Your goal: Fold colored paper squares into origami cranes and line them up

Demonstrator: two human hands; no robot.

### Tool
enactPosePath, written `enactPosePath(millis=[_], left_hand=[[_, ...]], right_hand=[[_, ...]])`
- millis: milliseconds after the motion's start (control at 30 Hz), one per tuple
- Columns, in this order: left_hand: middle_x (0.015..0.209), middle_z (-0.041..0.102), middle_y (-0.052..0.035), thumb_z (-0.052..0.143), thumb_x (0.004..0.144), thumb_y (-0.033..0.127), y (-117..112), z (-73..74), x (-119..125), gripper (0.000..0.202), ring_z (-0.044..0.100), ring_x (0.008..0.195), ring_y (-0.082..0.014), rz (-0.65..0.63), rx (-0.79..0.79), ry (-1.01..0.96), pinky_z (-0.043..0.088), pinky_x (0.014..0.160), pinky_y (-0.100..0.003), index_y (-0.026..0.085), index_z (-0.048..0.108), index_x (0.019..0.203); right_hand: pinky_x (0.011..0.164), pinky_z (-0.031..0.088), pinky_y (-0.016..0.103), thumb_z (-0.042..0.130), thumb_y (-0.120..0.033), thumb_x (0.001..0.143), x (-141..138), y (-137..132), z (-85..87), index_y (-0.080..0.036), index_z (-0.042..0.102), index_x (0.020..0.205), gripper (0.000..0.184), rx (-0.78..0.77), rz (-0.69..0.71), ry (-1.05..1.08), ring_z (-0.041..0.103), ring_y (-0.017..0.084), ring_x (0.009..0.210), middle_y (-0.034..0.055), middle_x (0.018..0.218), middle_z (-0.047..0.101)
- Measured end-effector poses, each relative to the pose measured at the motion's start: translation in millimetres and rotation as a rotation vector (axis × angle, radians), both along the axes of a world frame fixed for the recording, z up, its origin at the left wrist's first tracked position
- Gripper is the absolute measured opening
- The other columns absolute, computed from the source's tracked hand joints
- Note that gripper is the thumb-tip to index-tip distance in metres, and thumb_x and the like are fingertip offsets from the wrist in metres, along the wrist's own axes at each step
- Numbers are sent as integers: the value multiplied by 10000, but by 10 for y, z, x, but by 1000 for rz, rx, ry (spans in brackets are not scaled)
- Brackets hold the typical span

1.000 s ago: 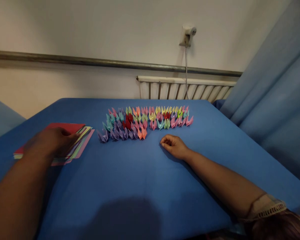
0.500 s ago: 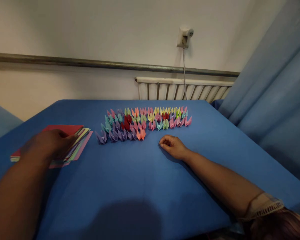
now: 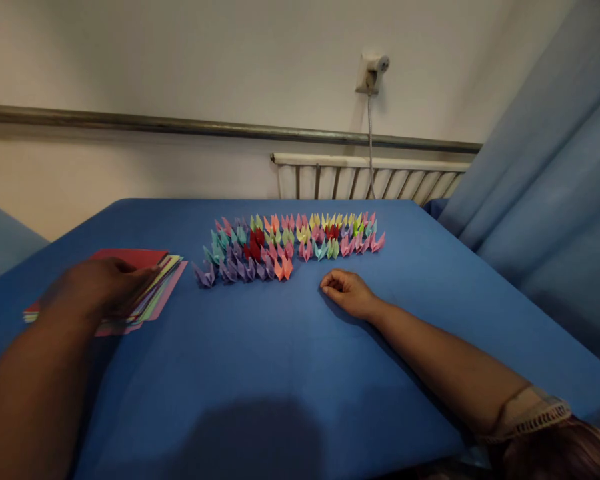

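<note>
Paper stack [image 3: 156, 293] beneath the left hand [image 3: 97, 283]; sheet-handling appears to be the step in hand.
The stack lies on the left of the blue table [image 3: 300, 353], its coloured edges fanned on the right; the left hand is blurred, so whether it grips or only rests there I cannot tell; the right hand [image 3: 347, 292] lies loosely closed on the cloth, nearest the rows of paper cranes [image 3: 304, 235]; next move likely calls for parting one sheet at the fanned edge; bare cloth between the hands gives room, cranes bounding it behind.
</note>
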State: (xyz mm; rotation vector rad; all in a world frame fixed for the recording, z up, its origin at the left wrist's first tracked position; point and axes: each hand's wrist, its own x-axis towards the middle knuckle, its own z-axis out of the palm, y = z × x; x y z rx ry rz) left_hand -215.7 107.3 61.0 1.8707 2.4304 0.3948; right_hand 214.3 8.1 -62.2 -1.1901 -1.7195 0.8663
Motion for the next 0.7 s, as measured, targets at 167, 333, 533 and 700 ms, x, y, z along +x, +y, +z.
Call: enactPosePath(millis=[167,333,533,700], left_hand=[[527,485,16,530,670,745,1,42,48,615,437,588,-191,81,-279,172,383,681,-317,207,698,915],[564,516,17,511,672,756,-48,86,95,666,434,576,-175,96,-269,176,374,641,-295,193,677,987],[518,477,10,515,765,577,-86,146,143,454,439,540,-186,86,-260,158,373,595,-299,170,676,884],[422,393,30,609,699,413,-10,64,10,239,409,512,-172,96,-217,154,401,624,-311,179,656,701]], right_hand=[[656,447,248,569,-182,797,0,6,-7,-195,593,791,28,0,-1,4,547,119,686,-7,759,588],[644,437,248,562,-181,794,-3,3,-14,-191,590,788,31,7,2,17,539,118,677,-5,756,580],[639,439,252,561,-176,792,-5,-2,-18,-187,588,791,29,-13,-3,22,534,117,663,-7,752,578],[650,444,248,565,-168,793,-6,-1,-15,-191,588,786,33,-8,-6,8,545,117,679,-8,756,583]])
